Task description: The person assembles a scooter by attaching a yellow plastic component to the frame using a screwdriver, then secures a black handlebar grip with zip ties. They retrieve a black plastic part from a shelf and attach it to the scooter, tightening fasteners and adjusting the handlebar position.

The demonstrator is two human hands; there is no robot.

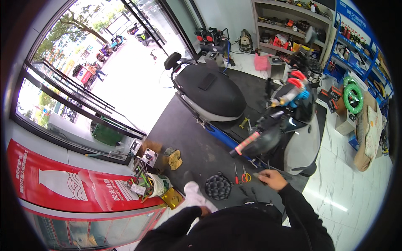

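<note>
My right hand (273, 180) reaches forward over the dark mat with its fingers pinched. Something small and greyish seems to be at the fingertips, too small to name. Just left of it lie scissors with orange handles (246, 178) and a screwdriver with a red handle (236, 180). A round black tray with several rounded hollows (218, 187) sits further left on the mat. My left hand (205, 211) is low by my light trouser leg, its fingers mostly hidden. Ahead stands a scooter with a black seat (209, 92) and a handlebar grip with pink and green stripes (247, 143).
A white bucket of tools (158, 185) and a yellow cloth (175, 160) are at the left, near a red-topped glass cabinet (83, 184). Grey shelves (268, 23) and a blue rack (351, 42) stand behind. A green coil (353, 98) lies by boxes at the right.
</note>
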